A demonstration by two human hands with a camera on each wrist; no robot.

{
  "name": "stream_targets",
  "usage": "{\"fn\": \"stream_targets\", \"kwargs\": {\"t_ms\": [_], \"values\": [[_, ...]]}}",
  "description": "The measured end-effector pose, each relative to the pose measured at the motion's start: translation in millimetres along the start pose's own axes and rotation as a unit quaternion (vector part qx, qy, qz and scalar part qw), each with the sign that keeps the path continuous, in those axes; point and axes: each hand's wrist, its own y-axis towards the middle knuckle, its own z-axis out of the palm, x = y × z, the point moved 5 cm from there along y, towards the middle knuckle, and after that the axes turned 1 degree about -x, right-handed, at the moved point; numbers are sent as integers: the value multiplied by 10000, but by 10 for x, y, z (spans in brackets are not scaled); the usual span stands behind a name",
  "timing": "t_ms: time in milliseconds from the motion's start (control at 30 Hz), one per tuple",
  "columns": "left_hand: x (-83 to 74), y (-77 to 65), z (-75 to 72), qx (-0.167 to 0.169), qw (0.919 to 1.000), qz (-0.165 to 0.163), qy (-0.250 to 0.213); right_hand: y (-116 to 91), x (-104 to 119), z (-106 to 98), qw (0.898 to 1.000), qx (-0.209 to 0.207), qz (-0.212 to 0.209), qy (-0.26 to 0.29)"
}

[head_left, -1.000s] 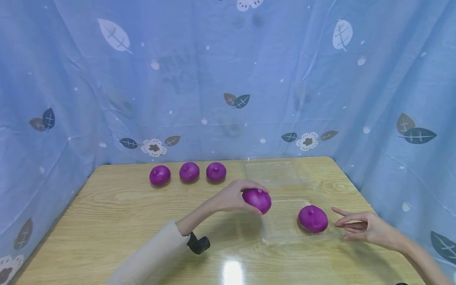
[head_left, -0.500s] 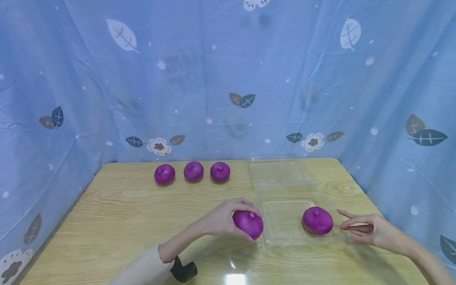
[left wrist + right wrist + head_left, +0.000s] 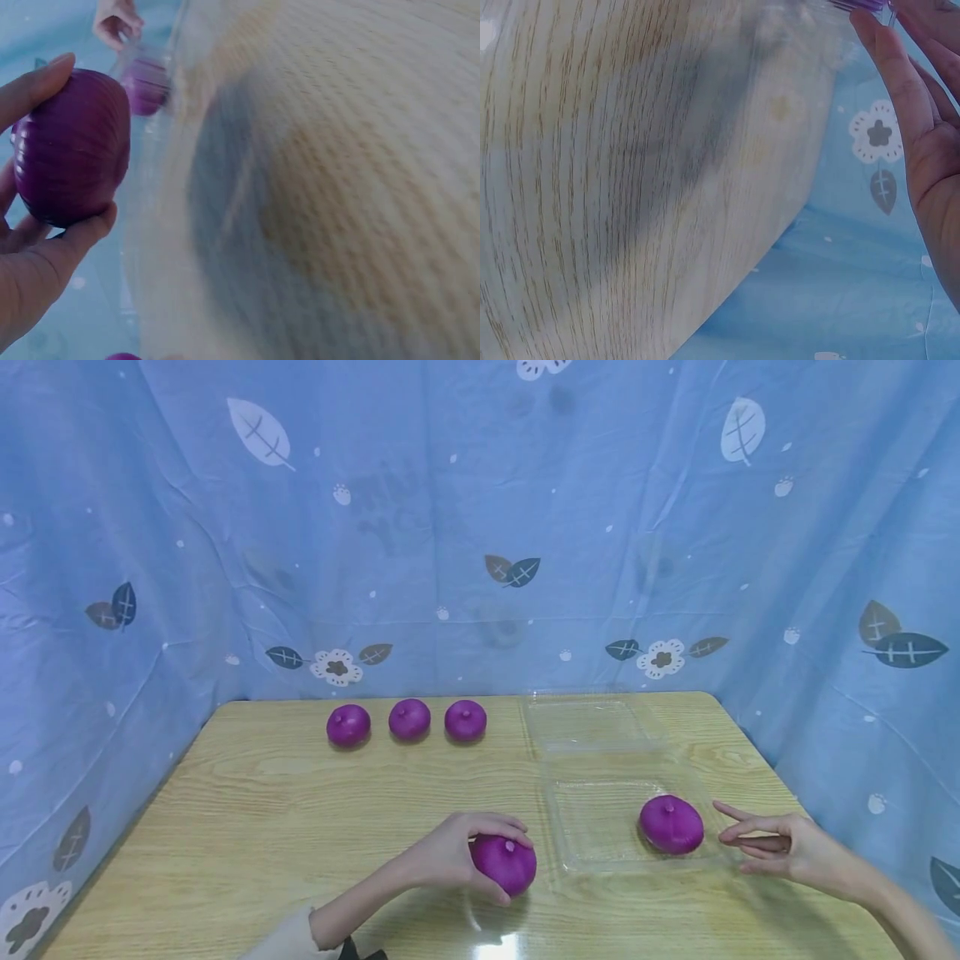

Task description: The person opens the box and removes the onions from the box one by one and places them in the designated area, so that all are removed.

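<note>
In the head view, my left hand [image 3: 457, 852] grips a purple onion [image 3: 506, 866] just over the table, left of a clear plastic clamshell container [image 3: 600, 865]. Thumb and fingers wrap its sides in the left wrist view, where the onion [image 3: 71, 150] shows large. A second onion [image 3: 671, 824] lies in the right part of the container's front half. At that container's right edge is my right hand [image 3: 783, 850]; its fingertips appear to pinch the clear rim, which shows between them in the right wrist view.
Three more onions stand in a row at the back: a left onion [image 3: 348, 725], a middle onion [image 3: 409, 719] and a right onion [image 3: 465, 721]. The container's lid half [image 3: 588, 727] lies flat behind. A blue curtain [image 3: 420, 527] encloses the wooden table [image 3: 285, 827].
My left hand has carried its onion down and toward the table's front, away from the container's left side. The right hand stays at the container's edge. The head view has shifted slightly.
</note>
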Motion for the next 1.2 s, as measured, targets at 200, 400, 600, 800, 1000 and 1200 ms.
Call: {"fn": "stream_targets", "kwargs": {"t_ms": [200,400,600,800,1000,1200], "values": [[145,-55,-44,-89,9992,-221,-334,0,-1,3,10000,8,-70,31],[279,-62,-114,-404,9965,-555,-478,-14,-5,8,10000,-36,-60,41],[394,-23,-229,-685,9938,-733,-482,-11,-8,9,9999,-57,-107,50],[515,22,-380,-996,9895,-911,-520,-3,-6,8,9999,-24,-148,60],[659,80,-518,-1433,9799,-1285,-526,-30,-18,0,9997,-99,166,-180],[763,181,-679,-1537,9793,-1274,-330,-24,-17,7,9997,-97,146,-139]]}}
